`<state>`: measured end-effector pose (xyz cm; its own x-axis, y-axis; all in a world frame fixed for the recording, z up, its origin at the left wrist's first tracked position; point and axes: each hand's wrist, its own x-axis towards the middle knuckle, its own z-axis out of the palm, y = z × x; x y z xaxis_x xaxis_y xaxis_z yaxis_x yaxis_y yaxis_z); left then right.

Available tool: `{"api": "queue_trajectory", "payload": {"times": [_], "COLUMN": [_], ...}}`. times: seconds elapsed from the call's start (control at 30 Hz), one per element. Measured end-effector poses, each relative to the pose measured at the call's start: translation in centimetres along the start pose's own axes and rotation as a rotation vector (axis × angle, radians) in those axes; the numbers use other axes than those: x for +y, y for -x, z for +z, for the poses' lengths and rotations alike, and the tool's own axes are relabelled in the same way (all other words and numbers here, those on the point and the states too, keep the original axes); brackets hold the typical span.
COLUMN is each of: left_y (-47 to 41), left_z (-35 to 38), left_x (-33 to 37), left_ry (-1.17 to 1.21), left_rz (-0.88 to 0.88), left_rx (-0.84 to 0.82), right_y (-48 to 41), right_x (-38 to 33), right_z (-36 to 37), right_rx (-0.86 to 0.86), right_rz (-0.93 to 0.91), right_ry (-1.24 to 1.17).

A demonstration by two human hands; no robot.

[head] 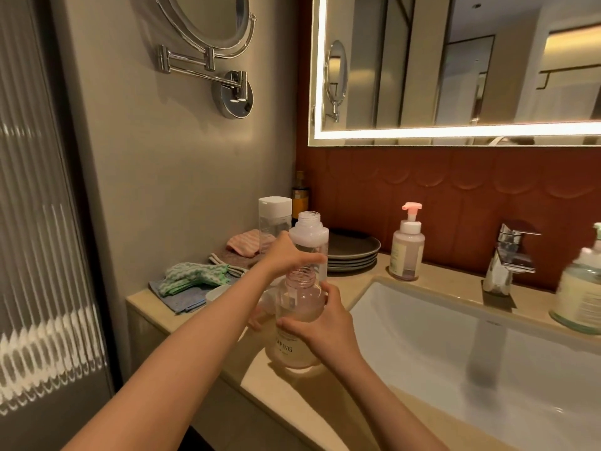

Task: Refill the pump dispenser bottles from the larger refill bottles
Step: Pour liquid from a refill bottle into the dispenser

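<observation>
**Open pink bottle steadied on counter, refill bottle gripped behind it**

The right hand (320,323) is wrapped around the pink bottle (297,304). This bottle stands upright on the counter (286,405), just left of the sink (439,336). Its threaded neck is open and pale liquid fills the lower part.

The left hand (284,257) grips the refill bottle (309,232) directly behind, with fingers curled across its front. That bottle is upright with its mouth open. Its base is hidden, so contact with the counter cannot be confirmed.

Further back are a white-capped clear bottle (274,219), stacked plates (353,252) and folded cloths (195,278). A pink-headed pump bottle (406,245) stands left of the tap (507,255), and a green pump bottle (582,288) sits at the right edge.
</observation>
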<state>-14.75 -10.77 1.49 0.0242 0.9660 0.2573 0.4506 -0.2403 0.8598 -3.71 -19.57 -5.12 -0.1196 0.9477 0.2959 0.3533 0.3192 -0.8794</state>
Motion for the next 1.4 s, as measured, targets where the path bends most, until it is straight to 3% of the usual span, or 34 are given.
{"api": "queue_trajectory", "payload": {"times": [0.33,0.5,0.8,0.97,1.1,1.4], "left_y": [2.4,4.1,7.5,8.8,9.1,9.0], "left_z": [-0.8,-1.5,-4.5,-2.6,-1.1,-4.0], "left_x": [0.2,0.6,0.2,-1.6,-2.4,-1.4], "left_ry": [0.059,-0.015,0.075,0.073,0.037,-0.168], "left_rz": [0.035,0.041,0.030,-0.105,-0.056,0.036], "left_rx": [0.025,0.030,-0.069,0.159,0.342,0.306], "right_y": [0.8,1.0,-0.5,-1.8,-2.6,-2.9], "right_x": [1.6,1.3,1.1,0.5,0.2,0.5], "right_z": [-5.9,-5.5,-4.6,-3.9,-3.4,-2.0], "right_rx": [0.122,0.098,0.093,0.082,0.050,-0.006], "right_rz": [0.146,0.155,0.190,0.159,0.123,0.131], "right_ry": [-0.047,-0.053,-0.017,-0.013,0.014,-0.028]}}
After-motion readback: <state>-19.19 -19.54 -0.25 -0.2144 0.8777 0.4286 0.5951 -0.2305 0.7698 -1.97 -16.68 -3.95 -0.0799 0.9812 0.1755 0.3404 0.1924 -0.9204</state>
